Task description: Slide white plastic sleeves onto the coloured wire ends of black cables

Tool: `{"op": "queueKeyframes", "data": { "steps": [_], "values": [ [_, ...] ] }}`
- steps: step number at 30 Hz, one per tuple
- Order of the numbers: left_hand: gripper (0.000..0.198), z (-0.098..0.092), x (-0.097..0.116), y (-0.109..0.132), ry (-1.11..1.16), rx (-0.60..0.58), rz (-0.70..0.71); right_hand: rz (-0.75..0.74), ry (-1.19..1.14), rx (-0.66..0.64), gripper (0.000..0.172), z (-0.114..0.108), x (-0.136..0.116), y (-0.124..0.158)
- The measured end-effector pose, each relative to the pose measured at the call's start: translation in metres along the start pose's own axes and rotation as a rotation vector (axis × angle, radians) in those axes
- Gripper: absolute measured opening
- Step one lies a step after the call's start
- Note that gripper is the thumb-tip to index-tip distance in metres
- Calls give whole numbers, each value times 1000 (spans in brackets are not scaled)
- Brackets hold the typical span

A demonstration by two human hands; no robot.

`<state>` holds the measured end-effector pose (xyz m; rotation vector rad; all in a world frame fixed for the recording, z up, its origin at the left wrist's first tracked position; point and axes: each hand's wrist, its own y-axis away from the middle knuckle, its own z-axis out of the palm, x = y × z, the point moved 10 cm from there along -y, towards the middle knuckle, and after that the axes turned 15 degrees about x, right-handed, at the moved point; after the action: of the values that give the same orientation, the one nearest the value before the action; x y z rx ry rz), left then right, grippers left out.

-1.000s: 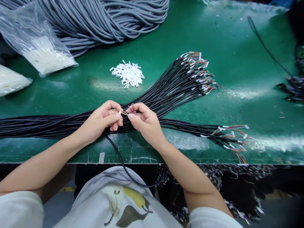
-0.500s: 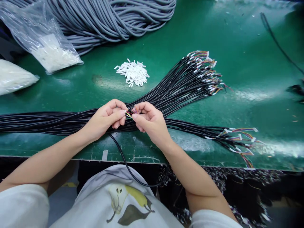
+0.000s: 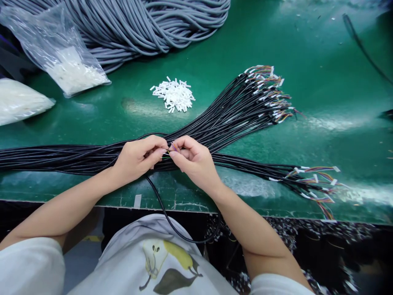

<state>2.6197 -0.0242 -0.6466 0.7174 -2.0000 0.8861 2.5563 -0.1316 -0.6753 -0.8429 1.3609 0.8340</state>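
Thin coloured wires (image 3: 168,154) show between my two hands, above the black cable bundle (image 3: 70,157). My left hand (image 3: 141,155) is closed, thumb and forefinger pinching wire ends from the left. From the right, my right hand (image 3: 195,159) pinches the same wires, with a purple and an orange strand poking up by the fingertips. A single black cable (image 3: 166,217) loops from below my hands over the table edge. Beyond the hands lies a pile of small white tubes (image 3: 175,95). Several black cables (image 3: 233,102) fan out to the upper right, ending in coloured wires and white pieces.
A second cable group (image 3: 254,166) runs right to loose wire ends near the front edge. Grey cable coils (image 3: 159,24) lie at the back. Two clear bags (image 3: 80,73) of white pieces sit at the left on the green table (image 3: 325,82). A dark cable (image 3: 365,49) lies far right.
My left fingers have shifted right, closer to the right fingertips, and curled more over the wires. The whole view has shifted slightly. The wires stay between both hands.
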Motion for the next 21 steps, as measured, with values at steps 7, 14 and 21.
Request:
{"op": "queueKeyframes", "data": {
  "steps": [7, 14, 21],
  "values": [
    [10, 0, -2, 0, -7, -39, -15, -42, 52, -11, 10, 0, -2, 2],
    [14, 5, -13, 4, 206, -63, -292, -398, 282, 64, 19, 0, -25, 6],
    [14, 6, -19, 3, 231, -65, -352, -518, 271, 116, 6, -4, -37, 10]
  ]
}}
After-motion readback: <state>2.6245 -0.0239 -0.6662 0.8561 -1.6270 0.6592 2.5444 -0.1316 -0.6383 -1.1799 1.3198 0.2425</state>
